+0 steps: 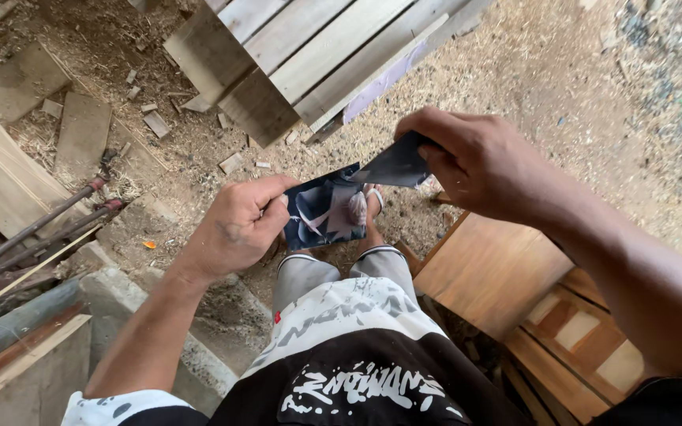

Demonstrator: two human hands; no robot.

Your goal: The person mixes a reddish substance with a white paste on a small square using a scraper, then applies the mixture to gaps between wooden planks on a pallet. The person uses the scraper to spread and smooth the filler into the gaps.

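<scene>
1. Hands hold one dark sheet point(327, 207) at chest height, above the sawdust floor point(562, 102).
2. Left hand point(238, 225) is closed on the sheet's left edge, fingers curled.
3. Right hand point(475, 162) pinches the sheet's upper right corner, which bends up and away.
4. Far behind stands a plank pallet point(309, 55); wooden panels point(499, 268) lie near right; metal rods point(41, 225) lean at left.
5. The sheet partly hides a sandalled foot point(366, 203).
</scene>
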